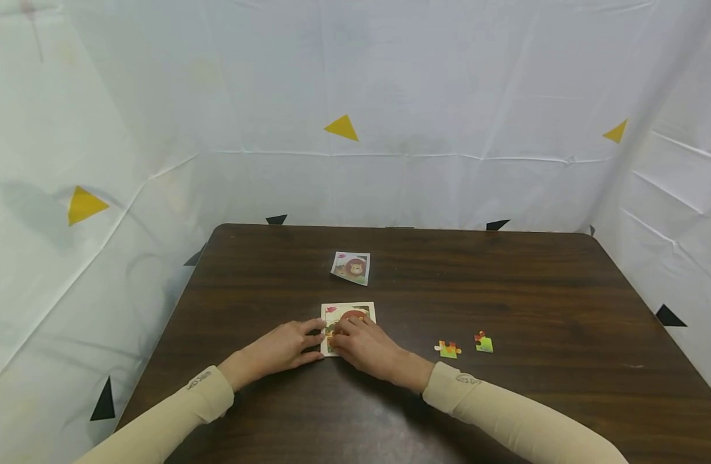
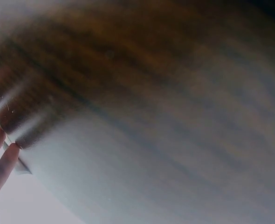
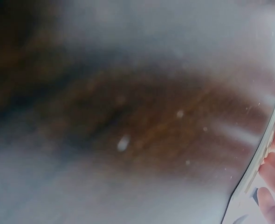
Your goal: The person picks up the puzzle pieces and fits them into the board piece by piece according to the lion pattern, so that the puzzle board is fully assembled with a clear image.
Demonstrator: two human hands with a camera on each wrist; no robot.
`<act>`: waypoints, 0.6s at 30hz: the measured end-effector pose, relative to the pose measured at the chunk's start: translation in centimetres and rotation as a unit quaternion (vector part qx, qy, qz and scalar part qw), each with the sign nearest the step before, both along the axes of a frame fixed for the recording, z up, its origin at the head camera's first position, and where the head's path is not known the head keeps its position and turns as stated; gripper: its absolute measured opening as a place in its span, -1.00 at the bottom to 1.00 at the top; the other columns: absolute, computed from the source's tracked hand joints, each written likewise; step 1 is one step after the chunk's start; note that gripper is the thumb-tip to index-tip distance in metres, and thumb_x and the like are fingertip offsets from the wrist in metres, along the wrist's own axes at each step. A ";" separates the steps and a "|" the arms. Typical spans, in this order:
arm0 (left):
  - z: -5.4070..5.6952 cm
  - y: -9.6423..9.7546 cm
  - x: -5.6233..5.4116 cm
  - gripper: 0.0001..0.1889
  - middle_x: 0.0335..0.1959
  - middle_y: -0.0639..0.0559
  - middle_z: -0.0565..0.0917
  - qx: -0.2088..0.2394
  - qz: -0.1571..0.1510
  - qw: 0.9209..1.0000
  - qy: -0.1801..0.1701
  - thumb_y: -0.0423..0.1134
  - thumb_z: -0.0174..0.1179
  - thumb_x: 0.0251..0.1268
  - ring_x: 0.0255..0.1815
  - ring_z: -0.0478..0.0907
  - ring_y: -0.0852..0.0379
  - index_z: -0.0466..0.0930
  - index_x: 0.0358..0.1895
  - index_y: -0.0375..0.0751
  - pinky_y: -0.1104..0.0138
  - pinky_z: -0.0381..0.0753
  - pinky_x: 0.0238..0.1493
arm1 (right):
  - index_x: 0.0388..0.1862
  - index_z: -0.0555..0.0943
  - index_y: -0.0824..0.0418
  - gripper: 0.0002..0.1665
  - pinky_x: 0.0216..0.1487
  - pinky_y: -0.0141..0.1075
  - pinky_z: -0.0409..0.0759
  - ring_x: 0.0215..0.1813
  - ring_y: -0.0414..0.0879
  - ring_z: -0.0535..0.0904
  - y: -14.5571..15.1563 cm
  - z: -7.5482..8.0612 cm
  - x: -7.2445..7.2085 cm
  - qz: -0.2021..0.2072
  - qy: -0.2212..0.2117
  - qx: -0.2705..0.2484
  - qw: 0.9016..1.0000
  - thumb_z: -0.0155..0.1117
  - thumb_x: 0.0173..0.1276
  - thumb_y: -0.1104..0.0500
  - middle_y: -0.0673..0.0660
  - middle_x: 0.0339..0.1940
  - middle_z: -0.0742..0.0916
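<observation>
A small puzzle board with a pale border and a lion picture lies between the two hands. My left hand reaches its left edge with extended, slightly spread fingers; in the left wrist view its fingertips meet the rim. Across the lower right of the board lies my right hand, its fingers bent down onto the picture and covering much of it. The right wrist view has its separate fingertips close along the board's edge. Whatever sits under the right palm is hidden.
Beyond the board is a picture card showing a lion, one corner curling up. To the right lie two loose jigsaw pieces, an orange-and-green one and a red-and-green one. White sheeting stands behind the dark wooden table.
</observation>
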State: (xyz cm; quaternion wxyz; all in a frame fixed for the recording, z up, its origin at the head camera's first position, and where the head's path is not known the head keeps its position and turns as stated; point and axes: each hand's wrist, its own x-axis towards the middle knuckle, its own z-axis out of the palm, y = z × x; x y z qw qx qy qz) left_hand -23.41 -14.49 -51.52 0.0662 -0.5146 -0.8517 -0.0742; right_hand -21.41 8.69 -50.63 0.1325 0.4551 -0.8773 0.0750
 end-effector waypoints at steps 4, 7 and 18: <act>0.0 0.0 0.0 -0.60 0.14 -0.09 0.52 0.002 0.000 1.000 -0.003 -0.03 0.22 0.33 -0.13 0.64 0.06 0.67 0.05 -0.25 0.25 0.65 -0.09 | -0.16 0.71 0.04 -0.86 0.04 -0.13 0.54 0.01 -0.07 0.53 0.0 -0.2 -0.2 0.004 0.001 -0.002 1.000 0.32 0.34 0.11 0.01 -0.11 0.65; 0.0 0.0 0.0 -0.61 0.14 -0.09 0.52 0.003 0.000 1.000 -0.002 -0.03 0.23 0.32 -0.15 0.64 0.07 0.67 0.05 -0.24 0.24 0.65 -0.10 | -0.17 0.71 0.05 -0.87 0.04 -0.13 0.54 0.02 -0.06 0.53 -0.1 -0.2 -0.3 0.007 0.006 -0.002 1.000 0.32 0.33 0.11 0.01 -0.12 0.65; 0.2 0.0 0.1 -0.61 0.15 -0.10 0.52 0.001 0.003 1.000 -0.006 -0.04 0.22 0.33 -0.15 0.64 0.05 0.66 0.07 -0.23 0.23 0.65 -0.10 | -0.17 0.71 0.04 -0.87 0.07 -0.12 0.53 0.02 -0.06 0.53 -0.1 -0.3 -0.4 0.012 0.011 -0.003 1.000 0.31 0.34 0.10 0.00 -0.13 0.65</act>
